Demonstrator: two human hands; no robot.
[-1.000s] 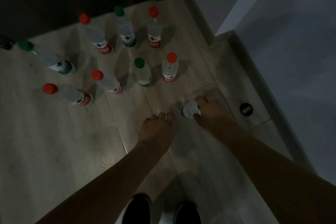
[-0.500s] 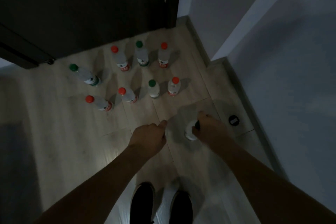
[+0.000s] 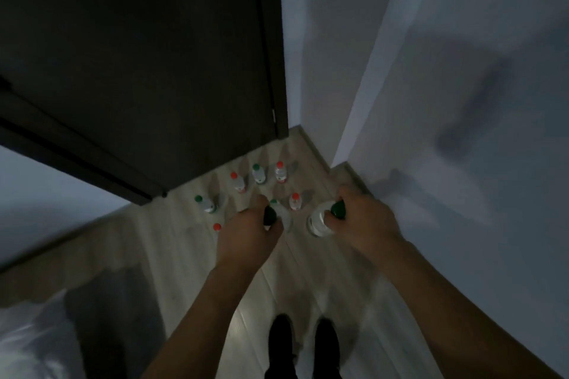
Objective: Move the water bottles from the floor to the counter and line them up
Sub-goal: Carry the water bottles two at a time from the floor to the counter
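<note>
Both of my hands are raised above a cluster of clear water bottles on the wooden floor (image 3: pixel 184 243). My right hand (image 3: pixel 361 220) grips a green-capped bottle (image 3: pixel 318 221) near its neck; the body hangs to the left of the fingers. My left hand (image 3: pixel 249 235) is closed around the top of another green-capped bottle (image 3: pixel 270 214), whose blurred body barely shows. Several bottles with red or green caps stand beyond: a green one (image 3: pixel 207 205) at the left, a red one (image 3: pixel 295 201) between my hands, and a back row of three (image 3: pixel 258 175).
A dark door (image 3: pixel 147 71) rises behind the bottles. A white wall (image 3: pixel 462 101) with a skirting board runs close along the right. My black shoes (image 3: pixel 304 344) are at the bottom. Something pale and blurred (image 3: pixel 34 344) fills the lower left corner.
I have straightened up, so the floor bottles look smaller and farther away. Both hands have risen from the floor. A green cap now shows in the left hand's fingers.
</note>
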